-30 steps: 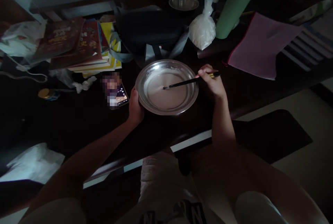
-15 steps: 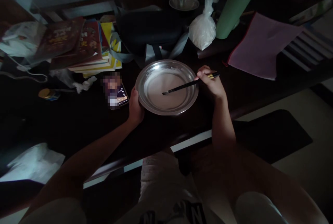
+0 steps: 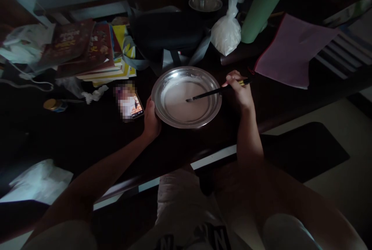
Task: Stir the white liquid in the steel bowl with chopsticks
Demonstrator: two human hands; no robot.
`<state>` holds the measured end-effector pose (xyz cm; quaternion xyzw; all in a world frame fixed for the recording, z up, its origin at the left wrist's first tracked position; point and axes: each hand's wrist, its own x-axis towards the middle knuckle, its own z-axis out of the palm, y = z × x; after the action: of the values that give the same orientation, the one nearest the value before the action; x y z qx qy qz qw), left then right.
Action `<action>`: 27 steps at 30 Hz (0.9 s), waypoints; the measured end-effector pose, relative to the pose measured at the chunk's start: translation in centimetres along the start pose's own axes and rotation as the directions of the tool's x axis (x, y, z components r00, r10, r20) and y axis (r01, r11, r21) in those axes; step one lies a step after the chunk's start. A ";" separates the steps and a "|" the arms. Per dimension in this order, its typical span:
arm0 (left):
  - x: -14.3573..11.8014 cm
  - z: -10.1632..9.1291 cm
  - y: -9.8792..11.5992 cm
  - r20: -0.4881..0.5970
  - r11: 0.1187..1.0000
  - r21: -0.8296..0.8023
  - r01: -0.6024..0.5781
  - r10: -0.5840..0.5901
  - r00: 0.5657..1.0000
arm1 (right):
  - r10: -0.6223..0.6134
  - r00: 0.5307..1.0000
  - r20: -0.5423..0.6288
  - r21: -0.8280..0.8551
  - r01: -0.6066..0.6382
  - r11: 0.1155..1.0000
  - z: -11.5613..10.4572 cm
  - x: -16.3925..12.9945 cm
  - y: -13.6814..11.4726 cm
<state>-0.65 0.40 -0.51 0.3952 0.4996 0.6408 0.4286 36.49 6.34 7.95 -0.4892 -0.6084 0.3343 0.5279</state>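
Note:
A round metal basin rests on the dark table in front of me, holding a pale, whitish liquid. Around its left rim my left hand is closed, thumb on the edge and the other fingers mostly hidden beneath. My right hand, just past the right rim, pinches black chopsticks with a gold band near the top. They slant over the rim, and their wet tips are at the liquid near the middle of the basin. Whether one stick or two shows is hard to tell.
Left of the basin lies a lit phone, with stacked books and a small jar beyond. Behind stand a tied bag of white powder, a metal bowl and a green cylinder. A pink mesh pouch lies right.
My right hand and the chopsticks have shifted slightly right and the tips have moved up and right in the basin. My left hand and the basin have stayed put. The phone's picture differs.

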 end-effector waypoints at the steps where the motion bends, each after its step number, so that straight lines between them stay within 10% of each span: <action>1: -0.1 0.0 0.0 0.004 1.000 0.006 0.001 -0.001 1.000 | 0.004 1.000 0.013 0.005 -0.005 1.000 0.0 0.0 0.0; 27: 0.0 0.1 0.0 -0.008 1.000 -0.010 -0.020 0.020 1.000 | 0.001 1.000 0.007 -0.008 -0.001 1.000 -0.1 0.0 0.1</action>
<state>-0.60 0.42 -0.54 0.3954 0.4942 0.6490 0.4222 36.58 6.33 7.91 -0.4905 -0.6115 0.3336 0.5237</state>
